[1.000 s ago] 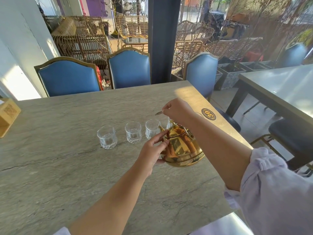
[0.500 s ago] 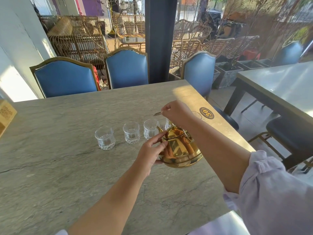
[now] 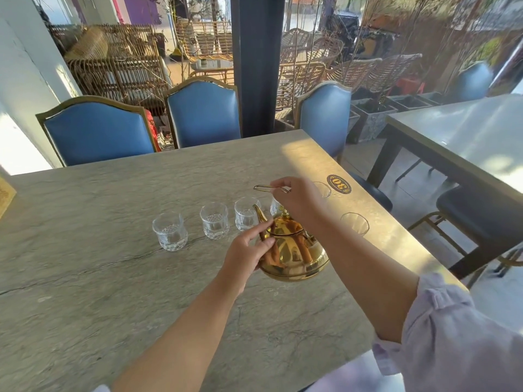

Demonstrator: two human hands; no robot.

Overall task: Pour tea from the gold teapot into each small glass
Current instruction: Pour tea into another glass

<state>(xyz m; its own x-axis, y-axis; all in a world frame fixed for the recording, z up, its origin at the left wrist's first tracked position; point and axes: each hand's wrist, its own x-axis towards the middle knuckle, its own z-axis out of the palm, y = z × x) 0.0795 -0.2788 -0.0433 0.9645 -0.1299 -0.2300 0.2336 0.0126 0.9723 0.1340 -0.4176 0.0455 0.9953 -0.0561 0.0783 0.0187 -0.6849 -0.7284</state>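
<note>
The gold teapot is over the grey stone table, near its right side, spout pointing toward the row of glasses. My right hand grips the teapot's thin wire handle from above. My left hand rests its fingers against the pot's left side near the lid. Three small clear glasses stand in a row: left, middle, right. Another glass is mostly hidden behind the pot and my right hand. Two more glasses stand further right, one far, one near.
A round gold-and-black number badge lies near the table's right edge. Three blue chairs line the far side. A wooden box sits at the left edge. A second table stands to the right.
The teapot and both hands stay almost where they were; the wire handle in my right hand now shows more clearly to the left of my fingers.
</note>
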